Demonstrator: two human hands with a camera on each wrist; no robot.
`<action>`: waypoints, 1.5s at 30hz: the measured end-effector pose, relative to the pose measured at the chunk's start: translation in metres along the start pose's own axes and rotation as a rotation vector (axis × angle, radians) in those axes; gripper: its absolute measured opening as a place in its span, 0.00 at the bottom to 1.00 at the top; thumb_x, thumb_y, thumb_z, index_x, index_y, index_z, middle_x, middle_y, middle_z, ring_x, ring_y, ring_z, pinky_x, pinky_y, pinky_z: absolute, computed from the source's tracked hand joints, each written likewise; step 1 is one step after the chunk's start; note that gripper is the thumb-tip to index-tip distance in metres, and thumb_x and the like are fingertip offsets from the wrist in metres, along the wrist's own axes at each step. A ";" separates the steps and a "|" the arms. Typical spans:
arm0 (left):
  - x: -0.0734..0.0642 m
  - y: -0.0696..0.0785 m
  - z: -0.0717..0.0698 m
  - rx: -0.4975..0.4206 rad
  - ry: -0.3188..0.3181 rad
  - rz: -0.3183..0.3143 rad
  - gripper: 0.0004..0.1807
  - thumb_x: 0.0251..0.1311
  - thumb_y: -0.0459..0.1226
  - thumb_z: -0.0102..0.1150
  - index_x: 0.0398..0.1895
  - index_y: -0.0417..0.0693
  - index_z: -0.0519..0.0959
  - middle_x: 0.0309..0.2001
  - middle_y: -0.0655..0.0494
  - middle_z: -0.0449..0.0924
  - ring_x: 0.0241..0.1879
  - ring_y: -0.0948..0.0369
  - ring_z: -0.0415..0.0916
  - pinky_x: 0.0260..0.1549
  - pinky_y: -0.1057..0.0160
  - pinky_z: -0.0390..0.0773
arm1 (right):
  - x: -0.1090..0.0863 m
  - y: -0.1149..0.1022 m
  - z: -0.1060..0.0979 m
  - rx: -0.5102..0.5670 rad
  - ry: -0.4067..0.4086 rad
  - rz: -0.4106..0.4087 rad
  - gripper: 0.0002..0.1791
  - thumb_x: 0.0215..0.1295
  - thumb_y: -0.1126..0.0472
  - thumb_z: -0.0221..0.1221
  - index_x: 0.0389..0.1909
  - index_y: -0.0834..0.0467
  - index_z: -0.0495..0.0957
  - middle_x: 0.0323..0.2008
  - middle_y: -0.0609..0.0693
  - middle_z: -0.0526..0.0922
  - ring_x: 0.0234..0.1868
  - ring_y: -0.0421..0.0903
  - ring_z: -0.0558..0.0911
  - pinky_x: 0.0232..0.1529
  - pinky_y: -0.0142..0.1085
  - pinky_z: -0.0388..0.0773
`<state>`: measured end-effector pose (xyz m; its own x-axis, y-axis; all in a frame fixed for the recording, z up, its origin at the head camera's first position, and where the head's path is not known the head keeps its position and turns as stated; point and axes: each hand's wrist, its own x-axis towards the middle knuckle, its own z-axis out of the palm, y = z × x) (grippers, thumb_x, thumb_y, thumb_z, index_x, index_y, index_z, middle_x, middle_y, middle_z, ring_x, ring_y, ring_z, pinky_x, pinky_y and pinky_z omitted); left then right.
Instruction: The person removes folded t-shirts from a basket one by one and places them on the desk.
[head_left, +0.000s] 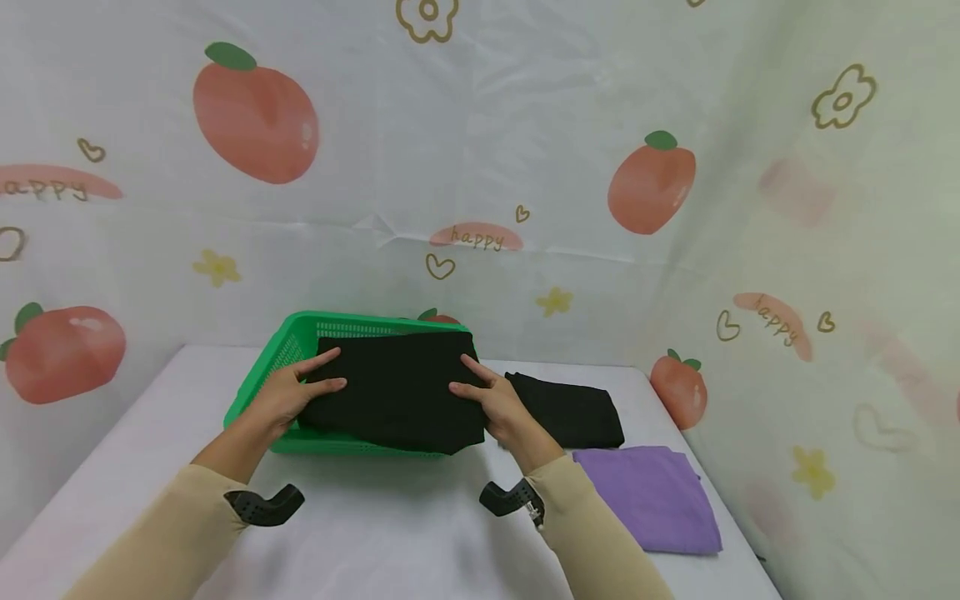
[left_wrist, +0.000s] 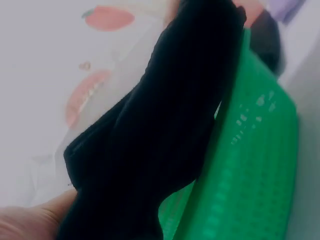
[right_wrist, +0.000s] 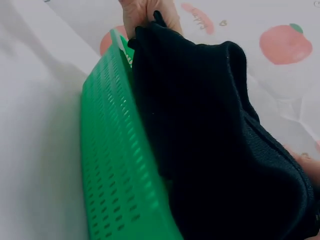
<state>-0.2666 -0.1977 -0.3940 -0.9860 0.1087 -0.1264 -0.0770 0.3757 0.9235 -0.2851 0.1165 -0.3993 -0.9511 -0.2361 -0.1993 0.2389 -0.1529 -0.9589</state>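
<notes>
A folded black cloth [head_left: 397, 392] is held by its two ends over the green basket [head_left: 258, 379], covering much of its opening. My left hand [head_left: 288, 392] grips the left end, with thumb and index finger lying on the upper face. At the opposite end, my right hand [head_left: 498, 408] holds the cloth the same way; the other fingers are hidden beneath it. Thick, soft folds of the cloth [left_wrist: 165, 115] show in the left wrist view. From the right wrist, the cloth [right_wrist: 200, 130] hangs along the rim of the perforated basket [right_wrist: 112, 150].
To the right of the basket lies another folded black cloth [head_left: 577, 412] on the white table [head_left: 360, 533]. A folded purple cloth [head_left: 648, 500] lies nearer me, by the table's right edge. A printed curtain [head_left: 480, 150] stands behind the table and along its right side.
</notes>
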 end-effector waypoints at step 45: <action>-0.049 0.021 0.126 -0.009 -0.059 0.145 0.34 0.52 0.42 0.74 0.65 0.60 0.76 0.70 0.37 0.64 0.72 0.39 0.56 0.61 0.37 0.67 | -0.115 0.027 -0.107 -0.111 0.113 -0.043 0.41 0.64 0.68 0.62 0.76 0.51 0.57 0.68 0.61 0.66 0.50 0.44 0.84 0.49 0.37 0.82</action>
<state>-0.2008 -0.0791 -0.4145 -0.9766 0.2148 -0.0120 0.0640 0.3436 0.9369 -0.1905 0.2426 -0.4239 -0.9776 -0.1206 -0.1727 0.1800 -0.0523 -0.9823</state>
